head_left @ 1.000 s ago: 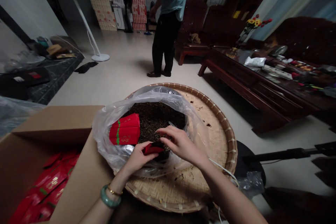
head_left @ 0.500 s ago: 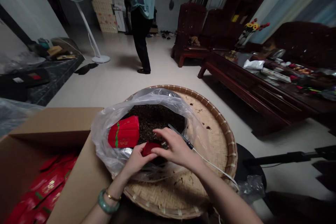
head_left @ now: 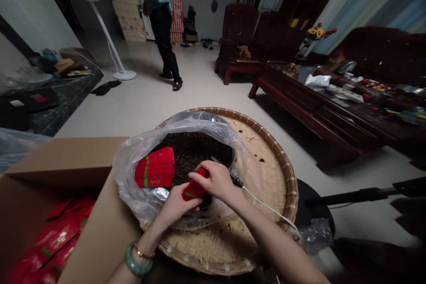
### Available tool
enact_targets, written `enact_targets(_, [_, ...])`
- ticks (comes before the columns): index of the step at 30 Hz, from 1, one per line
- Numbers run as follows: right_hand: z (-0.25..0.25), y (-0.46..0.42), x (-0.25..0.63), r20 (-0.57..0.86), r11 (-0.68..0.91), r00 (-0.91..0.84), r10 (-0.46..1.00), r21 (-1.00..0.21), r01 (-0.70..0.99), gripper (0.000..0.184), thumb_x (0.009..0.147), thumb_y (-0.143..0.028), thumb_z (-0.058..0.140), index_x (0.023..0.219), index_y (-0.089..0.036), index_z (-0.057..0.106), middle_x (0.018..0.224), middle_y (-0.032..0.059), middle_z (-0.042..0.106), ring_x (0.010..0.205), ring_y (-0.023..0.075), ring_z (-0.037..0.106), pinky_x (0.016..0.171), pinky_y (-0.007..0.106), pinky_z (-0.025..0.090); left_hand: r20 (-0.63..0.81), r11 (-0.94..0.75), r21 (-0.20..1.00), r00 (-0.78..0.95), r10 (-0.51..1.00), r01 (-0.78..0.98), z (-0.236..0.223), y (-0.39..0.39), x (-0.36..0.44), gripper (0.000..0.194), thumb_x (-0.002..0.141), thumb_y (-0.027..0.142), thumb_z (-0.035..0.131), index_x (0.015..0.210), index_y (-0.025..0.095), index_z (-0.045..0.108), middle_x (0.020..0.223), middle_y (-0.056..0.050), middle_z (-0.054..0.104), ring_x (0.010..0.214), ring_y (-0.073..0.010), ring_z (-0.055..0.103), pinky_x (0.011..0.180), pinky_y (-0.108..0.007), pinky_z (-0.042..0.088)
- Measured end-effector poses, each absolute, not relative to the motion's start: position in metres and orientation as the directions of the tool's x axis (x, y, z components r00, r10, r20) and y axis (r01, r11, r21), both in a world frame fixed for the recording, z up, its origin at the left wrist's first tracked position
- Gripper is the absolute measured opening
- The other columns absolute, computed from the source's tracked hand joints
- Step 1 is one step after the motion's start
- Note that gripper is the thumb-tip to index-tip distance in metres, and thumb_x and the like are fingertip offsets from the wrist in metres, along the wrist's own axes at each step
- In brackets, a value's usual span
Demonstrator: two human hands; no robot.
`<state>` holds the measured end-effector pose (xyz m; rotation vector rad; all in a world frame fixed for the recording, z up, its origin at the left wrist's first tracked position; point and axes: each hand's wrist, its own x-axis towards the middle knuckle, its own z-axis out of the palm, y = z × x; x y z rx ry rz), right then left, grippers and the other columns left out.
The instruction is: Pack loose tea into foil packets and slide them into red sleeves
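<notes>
Between my hands is a small red packet [head_left: 195, 190] with a green mark. My left hand [head_left: 178, 206] grips its lower left side, thumb in front. The fingers of my right hand [head_left: 214, 181] are closed on its upper right edge. Below them, a clear plastic bag [head_left: 124, 177] lies open, full of dark, dried loose tea leaves [head_left: 196, 144]. A stack of red packets [head_left: 155, 168] with a green band rests on the leaves at the left. Partly behind my right hand is a dark pen-like tool [head_left: 235, 179] with a white cord.
The bag sits on a round woven bamboo tray [head_left: 289, 173]. At left, an open cardboard box [head_left: 100, 213] holds many red packets [head_left: 56, 239]. Beyond stand a white fan [head_left: 109, 40], a person [head_left: 161, 22] and a dark wooden table [head_left: 299, 102]. A black stand [head_left: 349, 197] is at right.
The red packet has turned so its green-marked face shows, and my right fingers have closed onto its top edge. The person in the background has stepped left.
</notes>
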<state>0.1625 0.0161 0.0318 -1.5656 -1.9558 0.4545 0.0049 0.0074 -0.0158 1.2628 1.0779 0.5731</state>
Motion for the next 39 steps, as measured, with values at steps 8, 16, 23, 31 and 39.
enact_targets(8, [0.010,0.029,0.162,0.348,0.321,-0.159,0.924,-0.479,0.817,0.043,0.085,-0.048,0.057,0.054,-0.017,0.054,0.053,-0.0016,0.054,0.049,0.0082,0.044,0.051,0.022,0.027,-0.330,0.194,0.925,0.440,0.835,0.327,-0.021,0.006,0.000,0.022,0.059,0.027,0.071,0.070,0.015,0.057,0.052,0.005,0.057,0.045,-0.0134,0.055,0.047,-0.024,0.043])
enact_targets(16, [0.005,0.027,0.151,0.293,0.366,-0.245,0.924,-0.498,0.786,0.045,0.085,-0.046,0.057,0.052,-0.017,0.052,0.051,-0.0029,0.051,0.048,0.0076,0.041,0.050,0.021,0.024,-0.228,0.124,0.963,0.475,0.850,0.240,-0.009,0.021,0.008,0.033,0.059,0.024,0.073,0.088,0.013,0.063,0.087,-0.005,0.071,0.082,-0.0226,0.065,0.076,-0.032,0.051])
enact_targets(23, [0.011,0.031,0.174,0.167,0.173,-0.095,0.981,-0.550,0.817,0.040,0.098,-0.037,0.031,0.079,-0.017,0.060,0.071,0.0011,0.062,0.065,0.0120,0.054,0.061,0.021,0.036,-0.403,0.410,0.907,0.481,0.779,0.098,-0.019,0.020,0.008,0.041,0.061,0.037,0.076,0.088,0.011,0.061,0.080,-0.008,0.073,0.065,-0.0212,0.069,0.058,-0.028,0.053])
enact_targets(31, [-0.022,0.018,0.211,-0.051,-0.022,0.018,0.999,-0.074,0.997,0.048,0.076,-0.025,0.066,0.119,-0.013,0.049,0.104,0.0146,0.059,0.094,0.0262,0.055,0.075,0.033,0.044,-0.363,0.405,0.914,0.427,0.829,-0.010,-0.022,0.018,0.002,0.048,0.054,0.038,0.081,0.089,0.011,0.063,0.086,-0.009,0.073,0.065,-0.0194,0.069,0.063,-0.029,0.054])
enact_targets(39, [-0.013,0.023,0.232,-0.015,-0.032,0.029,0.999,-0.447,0.894,0.036,0.074,-0.024,0.063,0.108,-0.013,0.058,0.100,0.0109,0.062,0.091,0.0222,0.058,0.079,0.032,0.045,-0.356,0.388,0.922,0.402,0.844,0.002,-0.022,0.018,-0.002,0.046,0.053,0.036,0.081,0.087,0.010,0.063,0.084,-0.010,0.072,0.065,-0.0191,0.068,0.062,-0.029,0.053])
